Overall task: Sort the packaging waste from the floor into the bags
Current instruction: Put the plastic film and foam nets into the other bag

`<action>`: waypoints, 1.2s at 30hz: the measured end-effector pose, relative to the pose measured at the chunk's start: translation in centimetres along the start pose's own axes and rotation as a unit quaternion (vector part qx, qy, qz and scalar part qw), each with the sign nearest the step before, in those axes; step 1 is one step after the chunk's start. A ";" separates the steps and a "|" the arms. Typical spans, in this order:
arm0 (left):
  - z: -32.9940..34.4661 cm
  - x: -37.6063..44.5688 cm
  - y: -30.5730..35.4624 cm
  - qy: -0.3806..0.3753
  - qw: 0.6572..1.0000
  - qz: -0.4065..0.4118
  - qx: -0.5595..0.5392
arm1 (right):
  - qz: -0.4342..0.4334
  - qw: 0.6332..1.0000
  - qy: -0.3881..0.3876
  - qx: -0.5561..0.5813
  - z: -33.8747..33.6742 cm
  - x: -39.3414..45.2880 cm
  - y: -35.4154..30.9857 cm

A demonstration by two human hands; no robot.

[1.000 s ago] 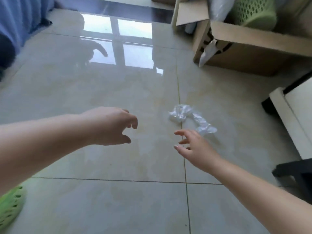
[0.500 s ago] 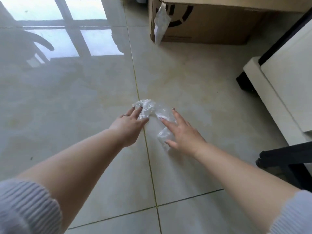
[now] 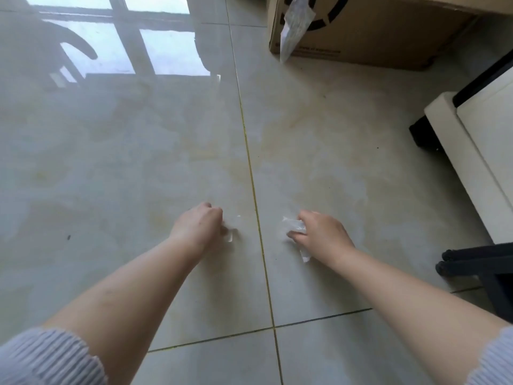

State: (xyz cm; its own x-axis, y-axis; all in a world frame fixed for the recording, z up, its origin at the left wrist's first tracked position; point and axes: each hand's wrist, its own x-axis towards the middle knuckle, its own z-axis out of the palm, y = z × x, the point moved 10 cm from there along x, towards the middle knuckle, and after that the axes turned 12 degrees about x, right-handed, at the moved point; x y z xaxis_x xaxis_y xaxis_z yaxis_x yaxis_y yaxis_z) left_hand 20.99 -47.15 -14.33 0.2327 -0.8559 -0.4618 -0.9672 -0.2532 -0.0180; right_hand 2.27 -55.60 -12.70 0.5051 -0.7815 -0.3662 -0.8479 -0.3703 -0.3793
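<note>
Sleeves (image 3: pixel 41 359) frame both bare forearms reaching low over the tiled floor (image 3: pixel 166 162). Left hand (image 3: pixel 198 226) and right hand (image 3: pixel 322 236) each curl around crumpled clear plastic wrap (image 3: pixel 294 226). Pickup looks underway; next comes carrying it to a bag, none visible. Beyond stands a cardboard box (image 3: pixel 374 31).

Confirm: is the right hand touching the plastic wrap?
Touching. The head view shows the right hand with its fingers curled round the crumpled plastic wrap, no gap between them.
</note>
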 end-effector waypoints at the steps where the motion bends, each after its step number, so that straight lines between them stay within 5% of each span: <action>1: 0.1 -0.9 -0.6 0.014 1.000 -0.003 0.007 | 0.009 1.000 0.016 0.024 -0.1 -0.3 -0.3; 5: -0.9 -5.6 -3.6 0.087 0.992 -0.011 -0.096 | 0.000 0.984 0.062 0.169 -0.1 -1.7 -3.0; 8: -2.9 -9.8 -7.8 0.117 0.975 -0.042 -0.182 | 0.008 0.941 0.038 0.336 0.2 -3.6 -7.3; 11: -5.3 -14.8 -12.7 0.126 0.971 -0.075 -0.188 | -0.028 0.925 0.004 0.378 0.7 -6.2 -13.9; 21: -14.4 -38.4 -28.4 0.219 0.936 -0.184 -0.206 | -0.265 0.909 -0.021 0.321 1.8 -18.6 -38.2; 27: -10.0 -49.8 -37.3 0.217 0.912 -0.310 -0.159 | -0.344 0.880 -0.082 0.317 4.7 -26.1 -51.5; 36: -0.6 -52.5 -39.5 0.075 0.945 -0.253 -0.192 | -0.502 0.856 -0.111 -0.057 12.9 -31.0 -63.8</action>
State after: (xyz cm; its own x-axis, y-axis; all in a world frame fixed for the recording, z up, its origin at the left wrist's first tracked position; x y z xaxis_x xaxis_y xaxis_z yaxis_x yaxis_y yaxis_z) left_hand 47.04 7.53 11.14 0.6955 -0.6282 -0.3486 -0.6264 -0.7679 0.1341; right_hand 42.77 -1.29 11.93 0.9957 0.0693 -0.0621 0.0274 -0.8557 -0.5167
